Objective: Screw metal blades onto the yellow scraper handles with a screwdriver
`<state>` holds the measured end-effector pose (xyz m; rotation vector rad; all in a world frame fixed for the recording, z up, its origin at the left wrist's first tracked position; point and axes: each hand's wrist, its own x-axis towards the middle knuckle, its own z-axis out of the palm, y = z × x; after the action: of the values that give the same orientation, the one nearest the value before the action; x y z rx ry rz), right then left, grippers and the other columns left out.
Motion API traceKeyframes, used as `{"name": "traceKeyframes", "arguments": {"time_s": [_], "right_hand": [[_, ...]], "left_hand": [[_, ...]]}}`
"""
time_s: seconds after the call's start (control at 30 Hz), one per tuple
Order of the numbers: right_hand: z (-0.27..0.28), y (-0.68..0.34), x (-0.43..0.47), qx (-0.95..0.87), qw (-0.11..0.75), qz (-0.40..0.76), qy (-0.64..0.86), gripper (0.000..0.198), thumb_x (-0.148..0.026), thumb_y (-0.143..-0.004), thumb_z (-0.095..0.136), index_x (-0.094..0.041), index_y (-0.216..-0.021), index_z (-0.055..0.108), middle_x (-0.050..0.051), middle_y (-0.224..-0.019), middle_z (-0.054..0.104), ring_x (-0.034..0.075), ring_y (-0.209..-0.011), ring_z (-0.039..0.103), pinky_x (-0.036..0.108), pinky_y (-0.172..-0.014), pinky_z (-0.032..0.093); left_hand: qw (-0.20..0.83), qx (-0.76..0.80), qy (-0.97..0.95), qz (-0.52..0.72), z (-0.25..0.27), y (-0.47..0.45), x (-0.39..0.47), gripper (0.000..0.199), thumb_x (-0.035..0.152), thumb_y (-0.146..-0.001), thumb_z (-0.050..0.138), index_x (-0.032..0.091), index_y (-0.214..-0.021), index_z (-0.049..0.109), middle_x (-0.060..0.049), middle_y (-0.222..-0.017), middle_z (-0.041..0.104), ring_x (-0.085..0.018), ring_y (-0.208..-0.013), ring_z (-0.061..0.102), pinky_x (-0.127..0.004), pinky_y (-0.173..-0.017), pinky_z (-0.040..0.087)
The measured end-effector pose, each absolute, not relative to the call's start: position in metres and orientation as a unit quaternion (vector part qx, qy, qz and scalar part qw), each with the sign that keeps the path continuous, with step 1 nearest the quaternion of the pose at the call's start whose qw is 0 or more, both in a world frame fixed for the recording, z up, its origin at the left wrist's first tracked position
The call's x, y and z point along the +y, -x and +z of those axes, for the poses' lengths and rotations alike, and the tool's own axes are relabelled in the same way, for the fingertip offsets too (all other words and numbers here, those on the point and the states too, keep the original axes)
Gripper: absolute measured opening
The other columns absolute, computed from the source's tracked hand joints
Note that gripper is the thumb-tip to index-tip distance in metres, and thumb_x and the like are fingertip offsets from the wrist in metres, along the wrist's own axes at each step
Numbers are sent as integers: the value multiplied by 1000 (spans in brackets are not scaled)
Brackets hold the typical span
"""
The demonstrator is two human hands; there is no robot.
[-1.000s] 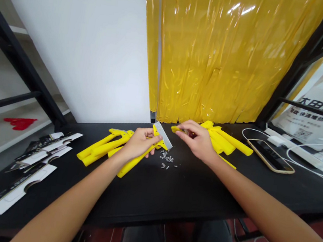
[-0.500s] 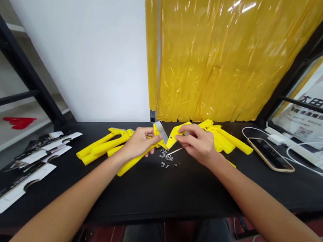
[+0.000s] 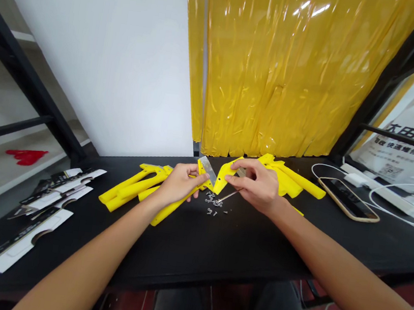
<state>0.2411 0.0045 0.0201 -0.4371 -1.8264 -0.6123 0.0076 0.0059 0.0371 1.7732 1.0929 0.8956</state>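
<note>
My left hand [image 3: 184, 182] is closed around a long yellow plastic handle [image 3: 167, 213], its lower end slanting toward me. At its upper end a flat grey metal blade [image 3: 208, 167] lies against the yellow plastic. Pinched between my right thumb and fingers is a yellow plastic handle piece [image 3: 222, 178] with a small dark hole. My right hand [image 3: 258, 185] also keeps a thin metal rod [image 3: 229, 195], like a screwdriver shaft, whose tip points at a pile of small screws and nuts [image 3: 213, 200]. The pieces in both hands meet or nearly meet at their lower corners.
More yellow handles [image 3: 127, 187] lie left, and a further heap [image 3: 290, 179] lies right. Printed cardboard sleeves [image 3: 31, 238] are at the left. A phone [image 3: 349, 199], white cables and a power strip [image 3: 386, 193] occupy the right. A yellow plastic curtain [image 3: 278, 83] hangs behind.
My right hand has shifted slightly, and the rod's tip sits a little lower and farther right. My left hand keeps its grip; the view has moved slightly.
</note>
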Motion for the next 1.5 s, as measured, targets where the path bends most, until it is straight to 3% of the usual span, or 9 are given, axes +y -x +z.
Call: {"name": "traceKeyframes", "arguments": {"time_s": [0.47, 0.73, 0.93, 1.33, 1.5], "right_hand": [[23, -242, 2, -764, 565, -251, 185, 24, -15, -85, 72, -36, -96, 77, -1, -113, 71, 7, -53, 47, 26, -44, 39], [26, -243, 2, -790, 540, -254, 141, 27, -9, -86, 68, -30, -102, 73, 1, -104, 76, 11, -78, 70, 23, -59, 55], [27, -243, 0, -783, 540, -271, 147, 27, -10, -89, 65, -31, -102, 74, 0, -100, 76, 7, -62, 63, 22, -49, 46], [26, -242, 2, -790, 535, -263, 143, 26, -7, -87, 66, -28, -101, 71, 1, -99, 73, 10, -76, 69, 21, -58, 51], [31, -239, 0, -773, 580, -163, 197, 27, -5, -88, 63, -27, -101, 71, 2, -94, 69, 12, -76, 67, 25, -62, 54]], "left_hand": [[444, 428, -700, 360, 39, -8, 4, 17, 36, -87, 67, 18, -86, 64, -2, -68, 65, -12, -47, 60, -20, -37, 41], [441, 438, -696, 359, 44, -11, 0, 17, 33, -86, 68, 18, -81, 62, 0, -61, 62, -11, -44, 57, -20, -36, 40], [435, 435, -703, 357, 44, -10, 1, 15, 32, -85, 68, 19, -81, 62, 0, -59, 61, -12, -44, 57, -22, -36, 41], [433, 420, -714, 355, 38, -8, 5, 20, 37, -86, 66, 17, -86, 63, -1, -65, 63, -11, -45, 58, -20, -36, 41], [432, 429, -711, 351, 37, -8, 6, 19, 37, -87, 65, 18, -88, 62, -4, -76, 66, -12, -48, 60, -21, -35, 41]]}}
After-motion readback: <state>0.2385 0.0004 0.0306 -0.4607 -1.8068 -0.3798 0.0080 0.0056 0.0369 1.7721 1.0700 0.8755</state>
